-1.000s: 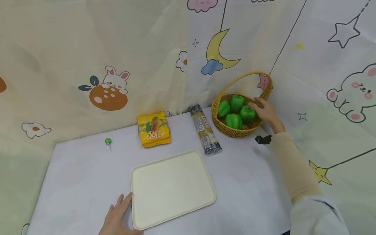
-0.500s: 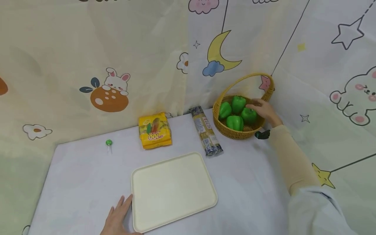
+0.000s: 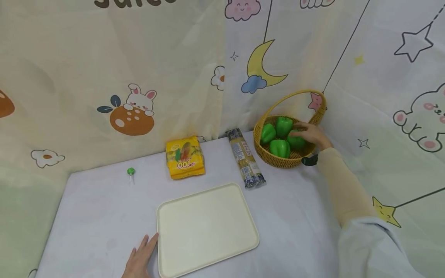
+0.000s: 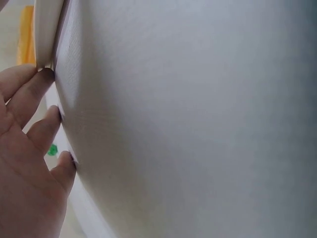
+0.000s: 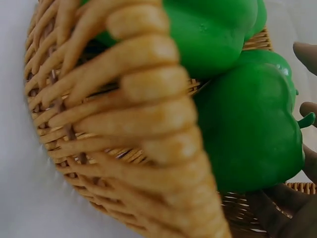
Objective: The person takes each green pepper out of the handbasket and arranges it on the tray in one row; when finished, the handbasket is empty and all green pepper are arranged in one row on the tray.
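In the head view my left hand (image 3: 140, 259) lies at the left edge of the cream tray (image 3: 208, 229), fingers extended and a fingertip at the rim. The left wrist view shows those fingers (image 4: 42, 130) spread along the tray's edge. Far right, my right hand (image 3: 314, 135) reaches into the wicker basket (image 3: 278, 161), over the rightmost green bell pepper (image 3: 295, 142). In the right wrist view its fingers (image 5: 308, 55) spread about this bell pepper (image 5: 252, 129), near the stem, with gaps showing. The thumb side is low beside it; firm contact cannot be seen.
Several green peppers share the basket, whose tall handle (image 3: 278, 102) arches above them. Left of it lie a long clear-and-blue packet (image 3: 245, 158) and a yellow bag (image 3: 185, 157). A green lollipop (image 3: 130, 171) lies further left. Printed cloth walls stand behind and right.
My right hand has moved left and lower over the rightmost pepper, covering more of it. The left hand stays at the tray's edge. The head view has shifted slightly.
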Demonstrator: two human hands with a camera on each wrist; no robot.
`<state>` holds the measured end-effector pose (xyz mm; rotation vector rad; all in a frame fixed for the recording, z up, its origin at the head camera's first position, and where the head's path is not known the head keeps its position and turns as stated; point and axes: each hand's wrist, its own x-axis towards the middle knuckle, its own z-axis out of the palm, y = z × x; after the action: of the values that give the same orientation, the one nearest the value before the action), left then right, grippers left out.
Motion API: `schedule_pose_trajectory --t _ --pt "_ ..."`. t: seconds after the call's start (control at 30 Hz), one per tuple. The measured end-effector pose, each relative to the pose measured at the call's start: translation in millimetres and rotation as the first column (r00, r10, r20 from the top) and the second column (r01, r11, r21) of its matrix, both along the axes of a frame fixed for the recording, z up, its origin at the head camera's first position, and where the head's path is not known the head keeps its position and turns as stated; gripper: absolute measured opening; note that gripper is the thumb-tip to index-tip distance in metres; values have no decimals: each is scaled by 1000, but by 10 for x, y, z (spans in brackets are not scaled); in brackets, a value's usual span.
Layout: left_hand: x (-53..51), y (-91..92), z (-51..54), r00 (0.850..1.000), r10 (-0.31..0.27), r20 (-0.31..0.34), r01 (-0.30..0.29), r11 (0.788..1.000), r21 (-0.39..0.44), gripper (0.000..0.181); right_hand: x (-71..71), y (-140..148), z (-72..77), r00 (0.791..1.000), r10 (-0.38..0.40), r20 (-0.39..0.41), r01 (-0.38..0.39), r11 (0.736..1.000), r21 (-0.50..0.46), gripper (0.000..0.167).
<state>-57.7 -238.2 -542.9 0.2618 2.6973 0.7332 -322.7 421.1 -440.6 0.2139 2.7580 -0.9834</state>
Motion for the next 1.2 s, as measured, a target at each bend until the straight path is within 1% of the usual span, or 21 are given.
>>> schedule_pose_trajectory --t 0.1,0.23,0.33,0.4,0.57,0.67,0.77,0.83,0.9,0.97,1.0,1.07,1.13,1.2 --pt "21 -10 -8 1000 0 3 0 1000 10 144 -23 -5 -48 1000 17 24 -18 999 26 84" --pt "38 -28 -14 1000 -14 -21 14 1000 16 140 -29 -11 -119 998 36 45 -37 999 22 85" --pt "43 -37 -27 999 -17 -30 18 999 26 137 -22 1 -170 998 48 44 -49 998 25 84" --pt "47 -38 -32 1000 -13 -24 14 999 32 137 -14 13 -195 998 51 45 -52 998 36 82" --pt "54 -17 -28 1000 0 -23 1 1000 25 140 15 28 -200 998 46 36 -47 998 42 82" --pt "56 -8 -17 999 6 -41 -5 1000 21 142 20 29 -169 999 37 28 -38 999 30 85" --pt "45 -11 -3 999 -3 -51 4 1000 24 142 10 25 -118 999 33 13 -33 999 29 86" --pt "34 -15 1 999 -7 -36 8 999 32 143 4 22 -75 1000 28 -4 -28 999 47 85" --pt "28 -28 -10 999 -18 -36 19 999 44 143 -3 16 -27 1000 24 -18 -23 998 61 83" --pt "21 -35 -3 1000 -23 -15 24 999 49 142 -17 15 16 999 24 -31 -21 997 73 83" --pt "22 -32 -4 999 -26 -23 27 999 48 141 -17 16 43 999 23 -37 -20 997 69 83" --pt "26 -30 -9 997 -37 -61 40 998 50 138 -13 13 105 999 21 -48 -19 999 44 85" --pt "28 -23 1 998 -33 -58 36 998 42 137 -6 -12 174 998 20 -65 -18 999 33 86" --pt "39 -32 0 997 -32 -71 34 999 31 136 3 -62 242 997 22 -78 -20 1000 22 86"
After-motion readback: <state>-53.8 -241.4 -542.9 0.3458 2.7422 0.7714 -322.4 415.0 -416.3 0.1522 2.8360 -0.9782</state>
